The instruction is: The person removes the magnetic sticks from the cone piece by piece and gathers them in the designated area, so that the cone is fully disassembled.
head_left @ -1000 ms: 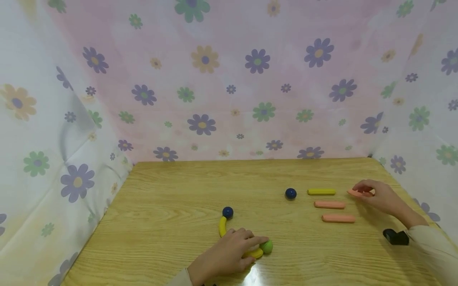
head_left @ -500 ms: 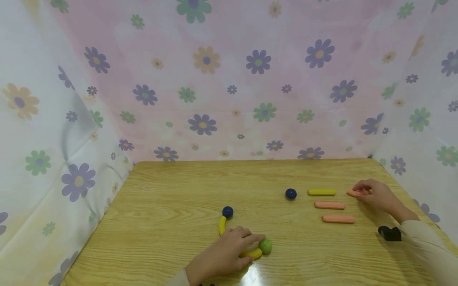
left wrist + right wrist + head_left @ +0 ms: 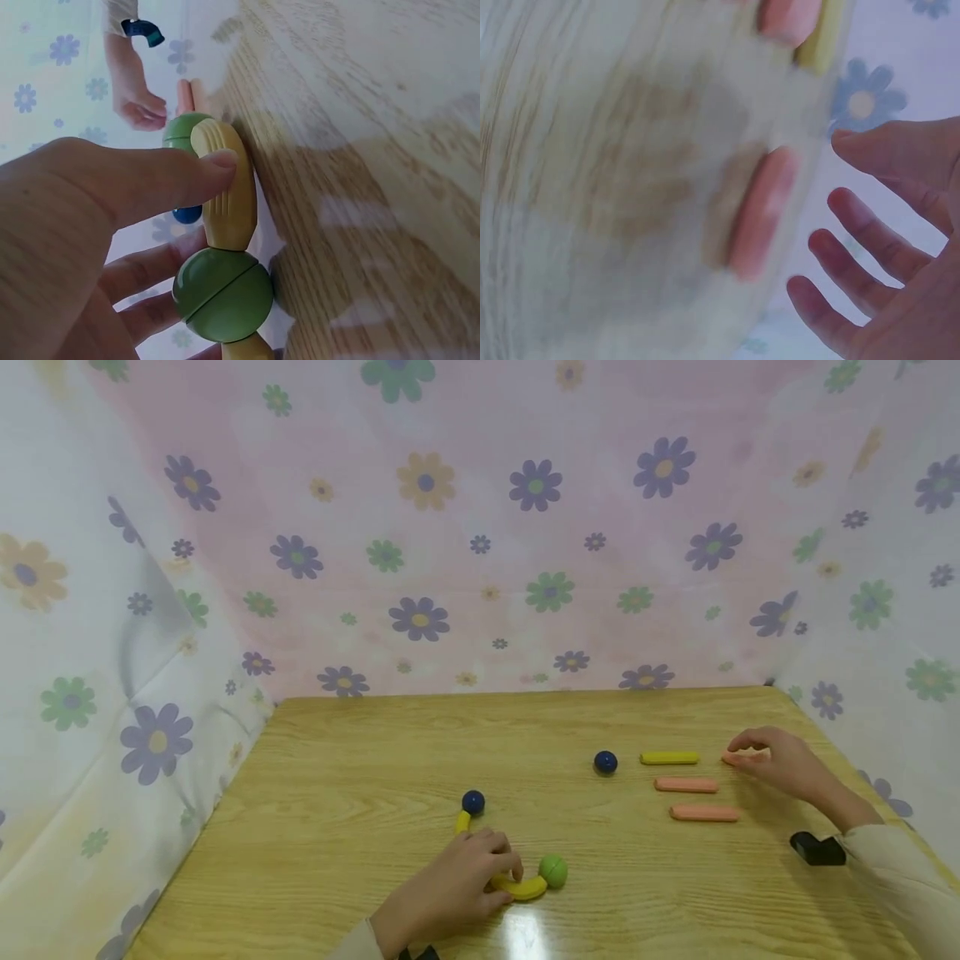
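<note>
My left hand (image 3: pixel 453 881) pinches a yellow curved stick (image 3: pixel 521 888) near the table's front. In the left wrist view, the thumb lies on this curved stick (image 3: pixel 240 199), which joins a green ball (image 3: pixel 223 295) at its near end. Another green ball (image 3: pixel 553 871) touches its far end. A second yellow curved stick (image 3: pixel 462 822) reaches from under the hand to a dark blue ball (image 3: pixel 473 802). On the right, my right hand (image 3: pixel 787 767) is over a pink stick (image 3: pixel 763 214); the right wrist view shows its spread fingers apart from that stick.
Two more pink sticks (image 3: pixel 686 785) and a straight yellow stick (image 3: pixel 670 758) lie left of the right hand. Beside them is another dark blue ball (image 3: pixel 606 762). Flowered cloth (image 3: pixel 480 593) encloses the wooden table (image 3: pixel 360 760) at the back and sides.
The left hand has drawn back leftward along the yellow curved stick, its index finger leaving the green ball. The right hand's fingers have loosened from the pink stick, which lies on the table.
</note>
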The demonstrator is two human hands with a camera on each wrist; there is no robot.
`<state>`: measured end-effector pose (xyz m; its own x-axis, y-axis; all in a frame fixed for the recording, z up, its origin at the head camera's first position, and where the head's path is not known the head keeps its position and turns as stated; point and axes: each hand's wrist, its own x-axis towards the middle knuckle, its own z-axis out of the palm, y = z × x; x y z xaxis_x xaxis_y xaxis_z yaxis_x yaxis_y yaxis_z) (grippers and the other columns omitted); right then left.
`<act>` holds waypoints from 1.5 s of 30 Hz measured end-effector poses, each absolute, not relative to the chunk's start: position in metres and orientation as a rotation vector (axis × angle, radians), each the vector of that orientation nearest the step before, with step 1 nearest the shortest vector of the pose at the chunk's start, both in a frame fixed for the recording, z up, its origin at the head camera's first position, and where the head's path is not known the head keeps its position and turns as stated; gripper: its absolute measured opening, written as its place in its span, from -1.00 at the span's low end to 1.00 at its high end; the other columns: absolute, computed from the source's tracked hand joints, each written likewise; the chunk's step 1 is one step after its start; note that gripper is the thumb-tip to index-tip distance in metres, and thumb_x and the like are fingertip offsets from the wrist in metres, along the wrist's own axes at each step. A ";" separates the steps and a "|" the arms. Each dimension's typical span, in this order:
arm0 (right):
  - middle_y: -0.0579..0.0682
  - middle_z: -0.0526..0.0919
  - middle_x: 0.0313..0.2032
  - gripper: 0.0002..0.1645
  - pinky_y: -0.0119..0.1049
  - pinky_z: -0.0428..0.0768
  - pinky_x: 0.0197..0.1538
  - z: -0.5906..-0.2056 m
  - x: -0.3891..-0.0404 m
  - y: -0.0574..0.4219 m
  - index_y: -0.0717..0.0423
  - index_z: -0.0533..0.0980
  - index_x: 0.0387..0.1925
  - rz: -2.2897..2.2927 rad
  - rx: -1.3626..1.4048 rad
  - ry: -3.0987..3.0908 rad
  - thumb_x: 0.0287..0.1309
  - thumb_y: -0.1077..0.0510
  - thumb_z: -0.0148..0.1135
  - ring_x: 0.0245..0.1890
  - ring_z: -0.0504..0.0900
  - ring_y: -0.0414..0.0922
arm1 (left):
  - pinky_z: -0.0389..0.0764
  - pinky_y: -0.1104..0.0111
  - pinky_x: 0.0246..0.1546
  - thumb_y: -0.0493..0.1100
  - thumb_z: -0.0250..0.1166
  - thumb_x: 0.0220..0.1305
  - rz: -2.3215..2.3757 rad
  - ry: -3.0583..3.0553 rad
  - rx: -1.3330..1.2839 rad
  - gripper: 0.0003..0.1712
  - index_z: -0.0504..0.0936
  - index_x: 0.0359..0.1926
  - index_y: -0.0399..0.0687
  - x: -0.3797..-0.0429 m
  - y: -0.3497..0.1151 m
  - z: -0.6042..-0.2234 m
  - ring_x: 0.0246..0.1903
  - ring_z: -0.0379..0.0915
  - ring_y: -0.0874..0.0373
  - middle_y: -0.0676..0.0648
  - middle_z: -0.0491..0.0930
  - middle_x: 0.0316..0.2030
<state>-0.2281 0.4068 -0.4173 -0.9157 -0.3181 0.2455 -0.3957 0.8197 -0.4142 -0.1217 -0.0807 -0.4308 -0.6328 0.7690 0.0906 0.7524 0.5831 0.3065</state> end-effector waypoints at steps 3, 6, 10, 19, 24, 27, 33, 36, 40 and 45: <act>0.19 0.61 -0.20 -0.84 0.07 0.55 -0.29 -0.410 -0.222 0.395 0.22 0.60 -0.22 0.686 0.626 -2.822 0.15 0.24 0.28 -0.20 0.53 0.21 | 0.40 0.43 -0.16 -0.02 0.32 0.22 0.516 2.737 1.328 -0.85 0.61 -0.17 0.25 -0.122 -0.081 -0.432 -0.15 0.33 0.37 0.24 0.46 -0.16; 0.09 0.61 -0.21 -0.81 -0.10 0.57 -0.33 -0.403 -0.215 0.382 0.19 0.59 -0.20 0.678 0.719 -2.794 0.10 0.28 0.31 -0.23 0.53 0.12 | 0.41 0.48 -0.19 -0.04 0.31 0.23 0.535 2.734 1.367 -0.86 0.62 -0.17 0.21 -0.123 -0.082 -0.433 -0.20 0.34 0.38 0.23 0.48 -0.17; -0.04 0.59 -0.21 -0.75 -0.23 0.56 -0.33 -0.393 -0.204 0.361 0.12 0.57 -0.17 0.696 0.797 -2.810 0.07 0.28 0.35 -0.25 0.54 -0.04 | 0.40 0.52 -0.22 -0.05 0.31 0.23 0.565 2.721 1.385 -0.86 0.63 -0.17 0.19 -0.124 -0.082 -0.433 -0.23 0.33 0.40 0.24 0.49 -0.18; -0.15 0.58 -0.26 -0.80 -0.31 0.53 -0.36 -0.379 -0.183 0.314 0.06 0.54 -0.13 0.911 1.060 -2.806 0.18 0.22 0.27 -0.31 0.52 -0.27 | 0.41 0.53 -0.21 -0.06 0.30 0.25 0.602 2.703 1.386 -0.82 0.63 -0.12 0.18 -0.123 -0.080 -0.433 -0.16 0.36 0.38 0.24 0.50 -0.15; -0.19 0.55 -0.14 -0.75 -0.21 0.54 -0.25 -0.376 -0.174 0.290 -0.02 0.51 -0.06 0.921 1.164 -2.860 0.22 0.12 0.24 -0.22 0.51 -0.23 | 0.40 0.55 -0.23 -0.08 0.31 0.23 0.600 2.704 1.400 -0.82 0.64 -0.12 0.17 -0.123 -0.079 -0.433 -0.18 0.34 0.38 0.23 0.51 -0.16; -0.22 0.54 -0.16 -0.74 -0.25 0.54 -0.27 -0.375 -0.170 0.276 -0.09 0.50 -0.06 0.884 1.229 -2.841 0.20 0.11 0.26 -0.22 0.49 -0.27 | 0.39 0.56 -0.25 -0.08 0.31 0.23 0.594 2.705 1.403 -0.82 0.64 -0.13 0.16 -0.123 -0.079 -0.433 -0.21 0.33 0.39 0.23 0.52 -0.17; -0.23 0.52 -0.15 -0.71 -0.28 0.53 -0.29 -0.379 -0.160 0.253 -0.16 0.49 -0.05 0.877 1.321 -2.813 0.19 0.12 0.27 -0.23 0.48 -0.27 | 0.38 0.58 -0.26 -0.08 0.30 0.24 0.594 2.690 1.417 -0.83 0.64 -0.13 0.16 -0.124 -0.080 -0.434 -0.23 0.33 0.40 0.23 0.52 -0.17; -0.24 0.50 -0.13 -0.70 -0.28 0.53 -0.26 -0.382 -0.156 0.243 -0.16 0.48 -0.03 0.921 1.360 -2.802 0.21 0.14 0.25 -0.22 0.47 -0.28 | 0.37 0.58 -0.27 -0.07 0.29 0.25 0.593 2.681 1.397 -0.83 0.63 -0.12 0.18 -0.125 -0.080 -0.435 -0.24 0.31 0.41 0.25 0.51 -0.19; -0.24 0.49 -0.11 -0.68 -0.27 0.54 -0.24 -0.386 -0.150 0.229 -0.19 0.47 -0.02 0.986 1.403 -2.803 0.22 0.17 0.24 -0.20 0.48 -0.27 | 0.38 0.55 -0.25 -0.07 0.29 0.25 0.598 2.674 1.343 -0.83 0.63 -0.12 0.19 -0.125 -0.080 -0.436 -0.24 0.29 0.42 0.28 0.48 -0.22; -0.18 0.48 -0.09 -0.65 -0.30 0.54 -0.29 -0.393 -0.146 0.215 -0.14 0.49 -0.02 1.016 1.430 -2.806 0.18 0.23 0.26 -0.23 0.50 -0.22 | 0.39 0.57 -0.26 -0.07 0.30 0.24 0.602 2.673 1.353 -0.83 0.64 -0.13 0.18 -0.126 -0.078 -0.434 -0.24 0.31 0.43 0.28 0.50 -0.21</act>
